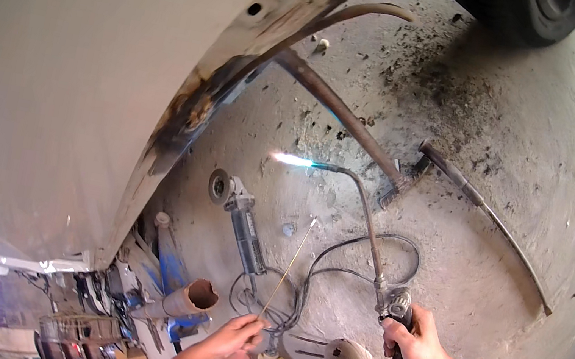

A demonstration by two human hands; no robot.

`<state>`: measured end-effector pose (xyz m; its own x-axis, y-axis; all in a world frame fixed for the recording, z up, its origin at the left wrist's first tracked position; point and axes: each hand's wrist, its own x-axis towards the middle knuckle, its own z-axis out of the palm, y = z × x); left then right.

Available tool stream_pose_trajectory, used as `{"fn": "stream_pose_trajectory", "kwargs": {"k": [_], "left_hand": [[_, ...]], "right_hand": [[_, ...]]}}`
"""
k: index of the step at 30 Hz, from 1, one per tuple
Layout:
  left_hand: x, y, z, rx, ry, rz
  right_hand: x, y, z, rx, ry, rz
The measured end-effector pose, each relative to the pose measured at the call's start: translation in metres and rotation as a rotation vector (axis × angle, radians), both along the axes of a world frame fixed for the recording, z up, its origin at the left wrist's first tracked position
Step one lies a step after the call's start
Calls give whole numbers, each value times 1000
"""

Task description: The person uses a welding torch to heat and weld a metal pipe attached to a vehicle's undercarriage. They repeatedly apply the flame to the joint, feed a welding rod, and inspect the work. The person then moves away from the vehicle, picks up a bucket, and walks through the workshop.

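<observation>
My right hand (420,344) is closed round the handle of a lit gas welding torch (371,229). The torch's bent tube points left, with a bright blue-white flame (294,160) at its tip. Between the fingers of my left hand (237,337) is a thin filler rod (290,265), slanting up and away from me. Left of the flame, apart from it, is the pale car body (81,82); its lower edge has a scorched, rusty patch (195,113).
An angle grinder (245,233) lies on the concrete floor beside its looped black cable (323,259). Beyond the torch, a rusty metal bar (345,114) slants under the car edge. A long-handled hammer-like tool (486,207) lies at right. A cardboard tube (193,297) stands near my left hand.
</observation>
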<state>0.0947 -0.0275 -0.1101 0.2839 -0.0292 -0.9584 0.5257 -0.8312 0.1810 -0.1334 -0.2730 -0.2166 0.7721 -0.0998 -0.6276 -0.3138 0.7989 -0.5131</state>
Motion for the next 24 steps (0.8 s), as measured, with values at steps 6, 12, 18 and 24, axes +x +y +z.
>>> {"fn": "stream_pose_trajectory", "kwargs": {"k": [6,12,18,24], "left_hand": [[0,-34,-11,17,-246,6],[5,-56,18,-60,-487,188],[-8,-90,11,-178,-628,150],[-26,-112,14,-76,-892,215]], "right_hand": [[5,9,-6,14,54,-3],[17,14,-6,77,63,34],[19,28,-10,25,2,-45],[26,53,-7,75,-176,-165]]}}
